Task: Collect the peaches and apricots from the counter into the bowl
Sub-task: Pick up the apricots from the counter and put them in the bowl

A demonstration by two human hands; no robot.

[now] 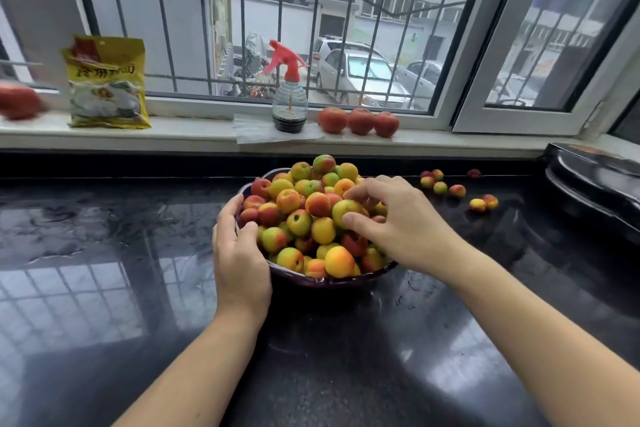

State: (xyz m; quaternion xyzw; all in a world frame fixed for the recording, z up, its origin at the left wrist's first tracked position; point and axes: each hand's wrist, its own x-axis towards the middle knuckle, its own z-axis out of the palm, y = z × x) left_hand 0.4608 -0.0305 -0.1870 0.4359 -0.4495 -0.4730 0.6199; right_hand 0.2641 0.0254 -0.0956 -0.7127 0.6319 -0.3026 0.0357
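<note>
Cupping the dark bowl [322, 282] rim, the left hand [239, 253] curls its fingers; the right hand [398, 218] pinches a round yellow-green apricot [343, 210] atop the heap, over the glossy black counter [104, 270].

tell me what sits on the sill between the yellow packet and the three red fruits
In the head view, a spray bottle with a red trigger, standing on a clear plastic sheet.

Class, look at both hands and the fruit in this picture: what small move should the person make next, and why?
Probably let go of the yellow-green fruit under the right hand onto the heaped dark purple bowl, then reach right for the loose small fruits on the glossy black counter. The left hand steadies the bowl's rim.
</note>
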